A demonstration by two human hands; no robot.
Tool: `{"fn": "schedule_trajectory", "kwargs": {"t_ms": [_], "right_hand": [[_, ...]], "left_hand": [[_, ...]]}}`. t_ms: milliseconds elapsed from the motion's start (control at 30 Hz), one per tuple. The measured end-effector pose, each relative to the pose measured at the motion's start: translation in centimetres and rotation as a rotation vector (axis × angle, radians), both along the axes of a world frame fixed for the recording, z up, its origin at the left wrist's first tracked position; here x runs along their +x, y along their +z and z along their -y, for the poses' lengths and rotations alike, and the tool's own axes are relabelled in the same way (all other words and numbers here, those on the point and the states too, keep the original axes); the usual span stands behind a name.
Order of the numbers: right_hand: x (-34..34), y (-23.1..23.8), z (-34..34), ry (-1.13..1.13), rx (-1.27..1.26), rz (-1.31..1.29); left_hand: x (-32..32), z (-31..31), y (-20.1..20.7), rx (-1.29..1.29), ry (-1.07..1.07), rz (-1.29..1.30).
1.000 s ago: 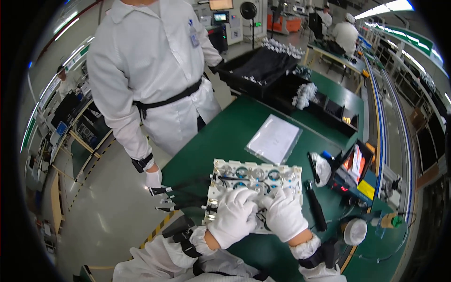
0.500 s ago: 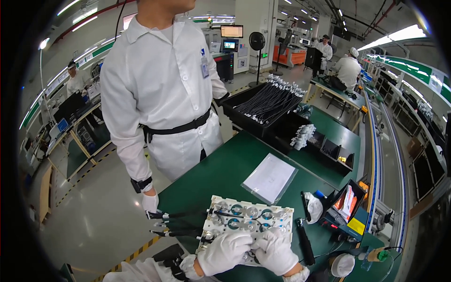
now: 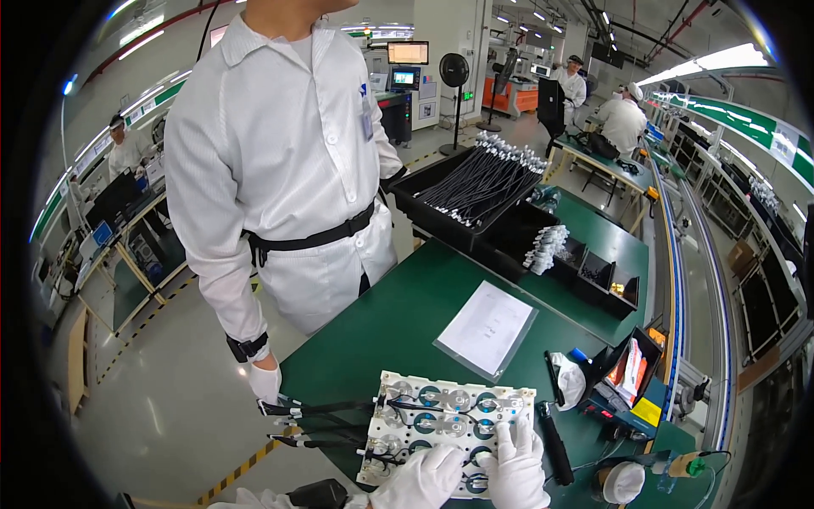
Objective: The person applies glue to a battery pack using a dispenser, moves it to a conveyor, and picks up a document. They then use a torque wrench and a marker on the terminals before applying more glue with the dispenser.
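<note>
A white panel (image 3: 475, 437) lies on the green workbench in front of me, set with clear round parts, blue-ringed holes and black wires. Its black cables (image 3: 326, 416) run off the left side past the bench edge. White-gloved, my left hand (image 3: 424, 477) rests at the panel's near middle with its fingers bent together; whatever they pinch is hidden. My right hand (image 3: 515, 467), also gloved, lies on the panel's right part. Its first fingers are stretched out flat and the thumb is apart. Right of the panel lies a black-handled tool (image 3: 554, 445).
A plastic-sleeved paper sheet (image 3: 487, 329) lies beyond the panel. Black bins (image 3: 475, 233) of cables and small parts stand farther back. A co-worker in a white coat (image 3: 280, 161) stands at the left bench edge. A boxy device (image 3: 632, 403) and a white-topped container (image 3: 623, 482) are at right.
My hands have moved apart. The right hand's bent fingers have straightened onto the panel's right part, and the left has shifted nearer to me. The view has moved slightly.
</note>
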State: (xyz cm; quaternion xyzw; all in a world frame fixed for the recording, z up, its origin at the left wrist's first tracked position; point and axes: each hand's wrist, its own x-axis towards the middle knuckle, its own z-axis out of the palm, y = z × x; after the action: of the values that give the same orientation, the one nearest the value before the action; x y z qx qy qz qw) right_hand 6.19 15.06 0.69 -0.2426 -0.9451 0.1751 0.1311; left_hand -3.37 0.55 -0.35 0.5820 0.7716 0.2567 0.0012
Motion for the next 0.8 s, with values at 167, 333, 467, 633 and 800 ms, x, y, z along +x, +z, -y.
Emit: {"fn": "schedule_trajectory", "kwargs": {"t_ms": [167, 333, 467, 633, 800], "right_hand": [[-0.4, 0.0, 1.0, -0.036, -0.008, -0.002], [-0.4, 0.2, 0.9, -0.055, -0.056, -0.041], [-0.6, -0.6, 1.6, -0.185, 0.022, -0.158], [0.1, -0.3, 1.1, -0.128, -0.036, -0.074], [3.0, -2.0, -0.8, -0.168, -0.115, -0.413]], "left_hand": [[-0.3, 0.2, -0.4, 0.054, 0.027, 0.072], [-0.3, -0.3, -0.9, 0.135, 0.052, 0.140], [-0.3, -0.3, -1.1, 0.094, 0.052, 0.085], [-0.6, -0.6, 2.2, 0.190, -0.023, 0.041], [0.4, -1.3, 3.3, 0.007, -0.170, -0.214]]}}
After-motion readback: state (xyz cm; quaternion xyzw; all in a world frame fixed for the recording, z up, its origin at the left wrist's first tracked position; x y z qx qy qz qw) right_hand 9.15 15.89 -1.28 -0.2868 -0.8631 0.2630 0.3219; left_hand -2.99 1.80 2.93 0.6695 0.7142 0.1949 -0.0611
